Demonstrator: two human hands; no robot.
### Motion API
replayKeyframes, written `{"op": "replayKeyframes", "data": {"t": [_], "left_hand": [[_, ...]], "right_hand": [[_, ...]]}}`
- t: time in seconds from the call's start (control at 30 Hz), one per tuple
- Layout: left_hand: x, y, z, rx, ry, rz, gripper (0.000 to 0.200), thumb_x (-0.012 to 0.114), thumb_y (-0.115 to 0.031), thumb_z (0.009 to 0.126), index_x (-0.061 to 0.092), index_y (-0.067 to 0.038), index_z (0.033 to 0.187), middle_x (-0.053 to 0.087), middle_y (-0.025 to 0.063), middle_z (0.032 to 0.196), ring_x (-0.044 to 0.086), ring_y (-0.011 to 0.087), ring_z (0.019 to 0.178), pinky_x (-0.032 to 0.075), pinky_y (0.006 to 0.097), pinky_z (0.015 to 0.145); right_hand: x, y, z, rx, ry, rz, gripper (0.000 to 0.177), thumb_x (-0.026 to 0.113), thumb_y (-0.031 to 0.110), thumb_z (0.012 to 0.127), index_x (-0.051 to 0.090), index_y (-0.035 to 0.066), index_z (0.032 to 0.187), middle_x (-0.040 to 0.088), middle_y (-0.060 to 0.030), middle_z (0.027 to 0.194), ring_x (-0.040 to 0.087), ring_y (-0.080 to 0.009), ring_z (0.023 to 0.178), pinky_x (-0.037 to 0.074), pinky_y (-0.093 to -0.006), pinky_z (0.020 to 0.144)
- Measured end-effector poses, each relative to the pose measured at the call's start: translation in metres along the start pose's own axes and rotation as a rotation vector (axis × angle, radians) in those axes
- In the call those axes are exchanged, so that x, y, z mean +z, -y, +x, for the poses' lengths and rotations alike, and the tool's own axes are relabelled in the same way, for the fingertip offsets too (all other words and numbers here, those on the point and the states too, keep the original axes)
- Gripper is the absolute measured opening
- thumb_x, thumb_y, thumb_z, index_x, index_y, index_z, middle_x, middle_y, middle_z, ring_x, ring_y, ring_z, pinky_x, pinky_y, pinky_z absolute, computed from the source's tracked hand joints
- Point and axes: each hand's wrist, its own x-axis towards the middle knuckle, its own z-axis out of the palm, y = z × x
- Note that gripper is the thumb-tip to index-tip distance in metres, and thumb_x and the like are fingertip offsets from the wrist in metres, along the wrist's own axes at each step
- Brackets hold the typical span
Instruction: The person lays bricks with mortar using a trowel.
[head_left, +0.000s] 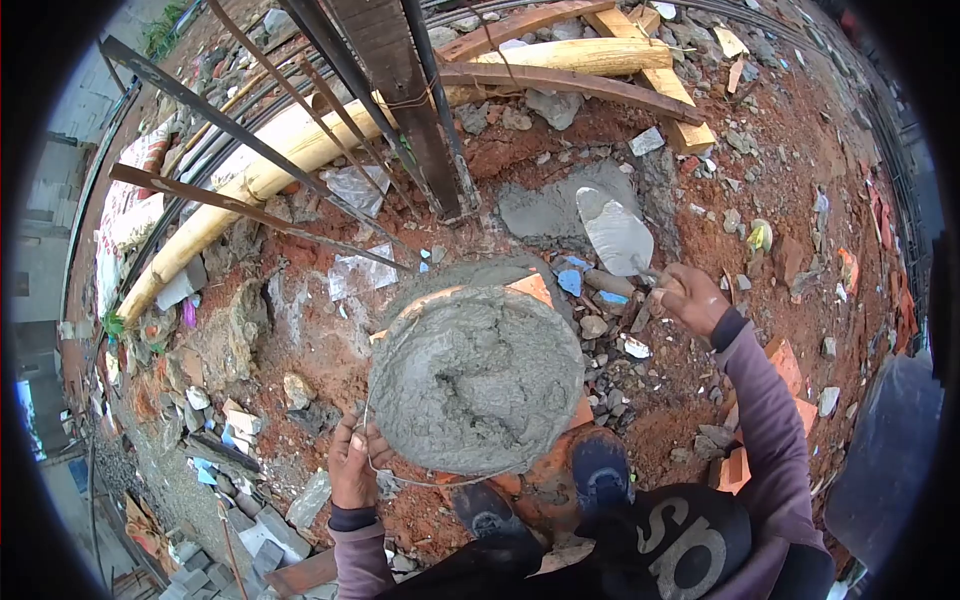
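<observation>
A round bucket full of wet grey mortar [475, 380] stands in front of my feet, its surface lumpy with a hollow near the middle. Its thin wire handle [440, 484] hangs along the near rim. At the bucket's left side, my left hand [354, 462] has its fingers curled on the wire handle. My right hand [692, 303] grips the handle of a trowel [617, 238], whose pale, mortar-smeared blade points away from me. That blade is over the edge of a patch of wet mortar [545, 212] on the ground.
Upright steel posts [400, 110] rise beyond the bucket, with slanting bars to their left. A long peeled log [255, 185] and wooden planks [680, 100] lie behind. Orange brick pieces [735, 470], stones and rubble cover the red soil. My shoes [600, 470] are close to the bucket.
</observation>
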Motion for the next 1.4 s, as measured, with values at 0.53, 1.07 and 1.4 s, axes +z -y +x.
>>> {"op": "replayKeyframes", "data": {"t": [0.53,1.07,1.4], "left_hand": [[0.002,0.014,0.007,0.068,-0.059,-0.017,0.048,0.064,-0.028,0.092,0.043,-0.007,0.129,0.059,0.0016,0.089,0.062,0.0108,0.066,0.053,0.0249,0.056],[0.006,0.01,0.004,-0.043,-0.091,-0.108,0.046,0.066,-0.029,0.091,0.045,-0.007,0.126,0.057,-0.0004,0.091,0.054,0.0084,0.066,0.049,0.0238,0.057],[0.002,0.0,0.001,0.018,-0.101,0.014,0.053,0.068,-0.03,0.089,0.044,-0.006,0.13,0.06,0.0063,0.104,0.061,0.0133,0.078,0.055,0.0296,0.067]], "right_hand": [[0.108,0.135,-0.037,-0.428,0.66,-0.187,0.032,0.059,0.019,0.089,0.049,-0.008,0.101,0.062,-0.0196,0.067,0.064,-0.0343,0.06,0.053,-0.0412,0.057],[0.009,0.097,-0.067,0.059,0.337,0.623,0.025,0.06,0.012,0.091,0.055,-0.001,0.112,0.058,-0.004,0.075,0.058,-0.0098,0.059,0.048,-0.0289,0.054],[0.131,0.014,0.082,0.031,-0.219,-0.101,0.041,0.06,0.021,0.084,0.051,-0.007,0.113,0.063,-0.0303,0.091,0.06,-0.0481,0.092,0.047,-0.051,0.081]]}}
